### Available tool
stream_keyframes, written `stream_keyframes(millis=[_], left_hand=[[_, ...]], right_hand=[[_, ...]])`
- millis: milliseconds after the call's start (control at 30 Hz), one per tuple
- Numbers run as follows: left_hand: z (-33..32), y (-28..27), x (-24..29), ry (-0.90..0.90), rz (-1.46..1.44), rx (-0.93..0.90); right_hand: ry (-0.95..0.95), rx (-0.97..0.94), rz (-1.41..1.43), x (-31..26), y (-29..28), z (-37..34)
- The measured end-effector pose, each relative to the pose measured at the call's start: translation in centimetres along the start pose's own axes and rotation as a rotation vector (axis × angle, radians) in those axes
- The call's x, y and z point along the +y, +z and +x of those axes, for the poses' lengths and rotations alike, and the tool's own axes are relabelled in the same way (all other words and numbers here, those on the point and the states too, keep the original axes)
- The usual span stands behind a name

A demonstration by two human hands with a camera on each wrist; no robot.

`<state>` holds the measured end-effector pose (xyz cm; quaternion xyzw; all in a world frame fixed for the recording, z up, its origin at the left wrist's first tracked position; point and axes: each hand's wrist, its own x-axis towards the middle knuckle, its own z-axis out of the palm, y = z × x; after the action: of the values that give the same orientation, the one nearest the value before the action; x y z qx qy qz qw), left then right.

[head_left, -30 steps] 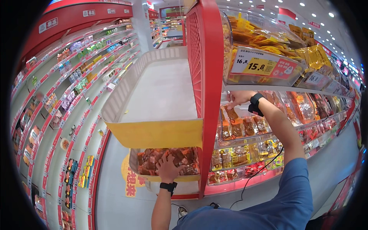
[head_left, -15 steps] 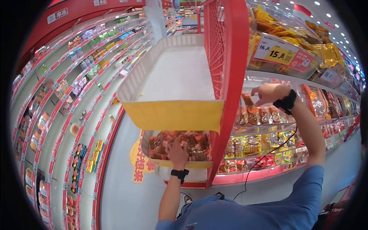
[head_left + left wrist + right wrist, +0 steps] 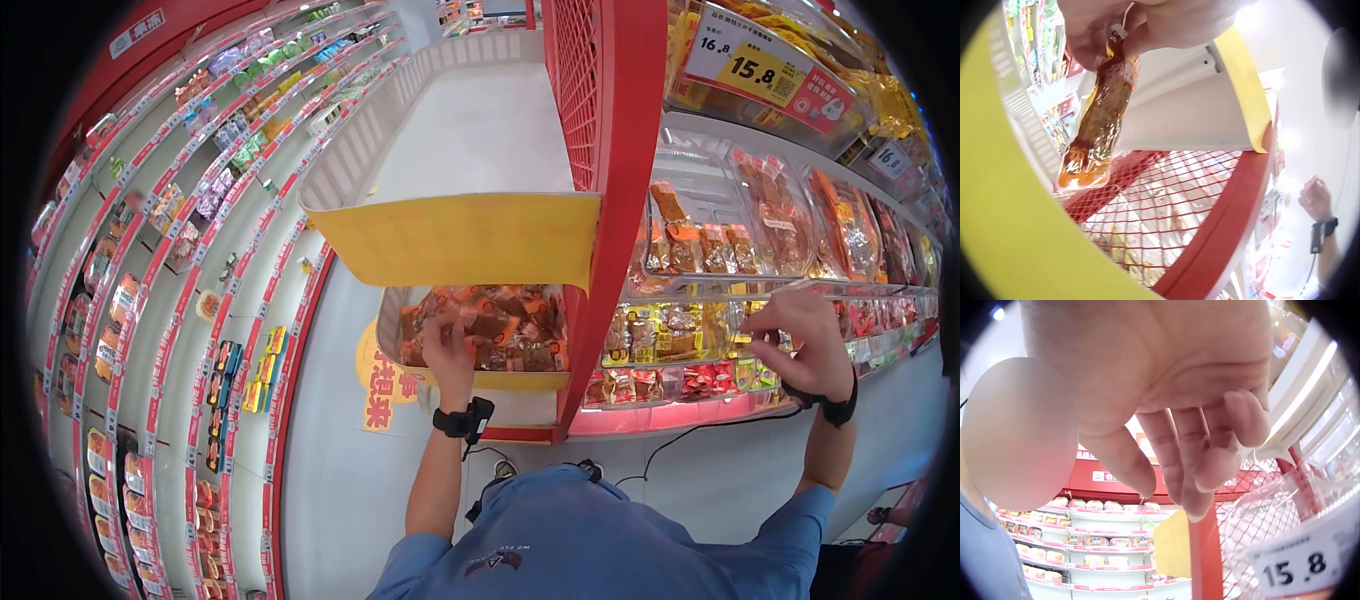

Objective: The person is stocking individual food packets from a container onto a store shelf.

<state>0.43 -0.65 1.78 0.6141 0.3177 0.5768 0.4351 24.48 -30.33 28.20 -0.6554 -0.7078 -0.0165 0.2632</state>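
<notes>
In the left wrist view my left hand (image 3: 1141,28) pinches one end of a clear, shiny snack packet (image 3: 1100,125) with brown food inside, and the packet hangs down from the fingers. The head view has this left hand (image 3: 447,350) over a yellow-fronted lower basket (image 3: 475,380) full of similar brown and red packets (image 3: 520,325). My right hand (image 3: 800,330) is in the air before the right-hand shelves, fingers loosely bent and holding nothing. Nearest to it is a clear bin (image 3: 710,200) with a few brown packets along its front.
Above the lower basket is a white upper basket (image 3: 480,110) with a yellow front. A red mesh panel (image 3: 625,170) separates the baskets from the right-hand shelves. Stocked shelves (image 3: 200,260) line the left. A black cable (image 3: 690,430) runs to my right wrist.
My right hand has come out of the clear bin and dropped lower, toward my body. My left hand, earlier spread over the basket's packets, now has its fingers drawn together. The head view has tilted down.
</notes>
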Motion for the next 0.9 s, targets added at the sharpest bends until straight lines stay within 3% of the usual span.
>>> stream_keyframes(millis=[100, 333, 400, 467, 567, 667, 767, 867, 900], left_hand=[[-1.0, 0.4, 5.5, 0.083, -0.043, -0.034], [-3.0, 2.5, 12.7, 0.165, -0.126, -0.26], [-3.7, 3.0, 13.5, 0.133, -0.172, -0.294], [-4.2, 4.0, 13.5, 0.214, -0.231, -0.26], [-4.4, 4.6, 13.4, -0.004, -0.337, -0.294], [-5.0, 5.0, 13.3, -0.115, -0.342, -0.416], [-4.9, 4.9, 13.1, -0.088, -0.324, -0.481], [-3.3, 4.1, 11.4, -0.16, -0.325, -0.582], [-2.6, 4.2, 10.6, -0.117, -0.138, -0.554]], right_hand=[[-0.051, -0.086, 0.297, 0.7, 3.9, -1.3], [0.113, 0.14, 0.485, -1.4, 13.2, 0.2], [0.149, 0.121, 0.584, -1.0, 15.1, 1.2], [0.256, -0.043, 0.792, -0.6, 15.9, 1.3], [0.175, 0.103, 0.7, -0.6, 14.4, 1.6], [0.35, 0.238, 0.879, -0.9, 12.9, 1.3], [0.289, 0.08, 0.701, 0.1, 10.9, 0.3], [0.483, 0.317, 0.814, -0.2, 7.5, -0.8], [0.503, 0.473, 0.882, 0.7, 6.8, -0.9]])
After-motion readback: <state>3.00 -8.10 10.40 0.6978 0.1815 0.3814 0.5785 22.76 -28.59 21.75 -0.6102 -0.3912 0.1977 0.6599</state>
